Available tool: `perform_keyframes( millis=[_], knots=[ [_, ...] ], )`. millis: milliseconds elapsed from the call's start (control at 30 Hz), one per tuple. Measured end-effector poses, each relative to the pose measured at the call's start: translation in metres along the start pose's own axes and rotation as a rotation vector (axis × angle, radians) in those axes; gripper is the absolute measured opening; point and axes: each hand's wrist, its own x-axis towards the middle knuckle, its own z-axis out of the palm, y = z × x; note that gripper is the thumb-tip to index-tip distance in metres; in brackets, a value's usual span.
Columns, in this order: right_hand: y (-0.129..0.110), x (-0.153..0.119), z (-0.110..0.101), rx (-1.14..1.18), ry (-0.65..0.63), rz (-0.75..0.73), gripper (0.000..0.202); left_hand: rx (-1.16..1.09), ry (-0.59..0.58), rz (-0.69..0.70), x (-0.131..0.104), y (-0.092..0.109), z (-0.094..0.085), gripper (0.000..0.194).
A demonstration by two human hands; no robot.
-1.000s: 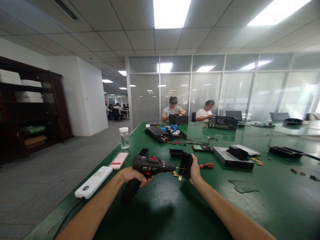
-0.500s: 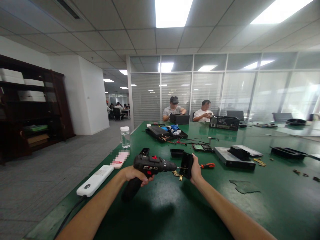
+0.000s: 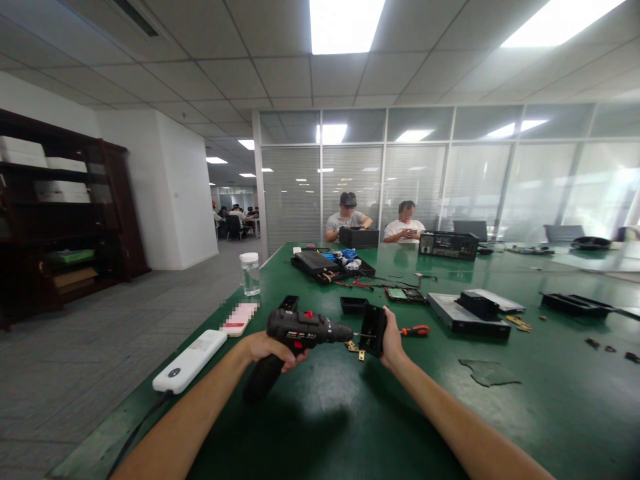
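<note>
My left hand [image 3: 274,350] is wrapped round the grip of a black cordless drill [image 3: 300,330] with red switches. The drill lies level in the air, its thin bit pointing right. In my right hand [image 3: 393,340] a small black box-like part [image 3: 371,331] is held upright, its hollow side facing the drill. The bit's tip reaches into that hollow; whether it sits on a screw is too small to tell. Below the part, several brass-coloured pieces [image 3: 361,355] lie on the green table [image 3: 320,427]. Just beyond my right hand rests a screwdriver [image 3: 416,331] with an orange-and-black handle.
A white power bank [image 3: 191,361] with a cable, a pink phone [image 3: 240,319] and a clear jar [image 3: 251,277] line the left edge. Farther back are a black tray [image 3: 354,305], a silver drive [image 3: 457,317] and a glass shard [image 3: 489,373]. Two people sit across the table.
My hands, the drill and the black part stay almost in place. Across the table, the person on the right has lowered their hands slightly.
</note>
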Motion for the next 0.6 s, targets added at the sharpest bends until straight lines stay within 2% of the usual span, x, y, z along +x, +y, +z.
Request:
perform_keyframes(
  millis=[600],
  knots=[
    [-0.0003, 0.0009, -0.0013, -0.002, -0.020, -0.006, 0.036, 0.018, -0.004, 0.004, -0.0001, -0.0009, -0.0013, 0.037]
  ],
)
